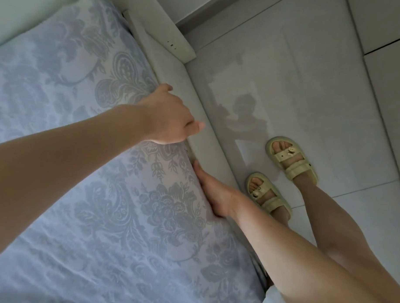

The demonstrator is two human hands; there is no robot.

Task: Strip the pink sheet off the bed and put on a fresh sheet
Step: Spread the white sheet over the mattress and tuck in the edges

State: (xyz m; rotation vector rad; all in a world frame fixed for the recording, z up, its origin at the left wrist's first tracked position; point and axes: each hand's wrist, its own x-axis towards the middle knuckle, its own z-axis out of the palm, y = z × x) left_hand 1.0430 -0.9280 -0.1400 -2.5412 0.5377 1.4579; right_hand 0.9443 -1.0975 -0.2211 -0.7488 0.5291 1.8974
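Observation:
A light blue sheet (pixel 82 178) with a grey floral pattern covers the mattress and fills the left of the head view. My left hand (pixel 168 116) lies over the mattress's right edge. Its fingers bend down toward the gap beside the white bed frame (pixel 207 137) and are hidden there. My right hand (pixel 215 196) is nearer to me on the same edge, its straight fingers pressed against the side of the mattress at the gap. No pink sheet is in view.
A white headboard or rail end (pixel 167 32) stands at the bed's far corner. Pale floor tiles (pixel 317 90) stretch to the right. My feet in yellow sandals (pixel 290 159) stand close beside the frame.

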